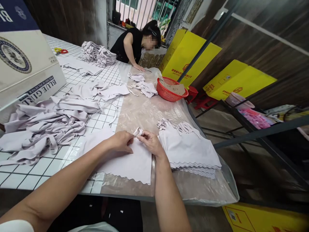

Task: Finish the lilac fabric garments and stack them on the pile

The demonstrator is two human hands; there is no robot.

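Note:
A pale lilac fabric piece (127, 166) with a scalloped lower edge lies flat in front of me. At its top, a narrow looped fabric strap (138, 131) is pinched between my two hands. My left hand (122, 141) has its fingers closed at the strap's left side. On the other side, my right hand (151, 141) grips the strap between thumb and forefinger. Just right of that hand lies a neat stack of similar fabric pieces (188, 145), straps bunched at the top. A loose heap of the same fabric (53, 119) spreads to the left.
A cardboard box (26, 61) stands at the left edge. Farther back are a fabric bundle (98, 53), scissors (61, 51) and a red basket (170, 93). A person (131, 45) leans over the far end. Yellow boxes (193, 58) and a metal rack (256, 135) stand right.

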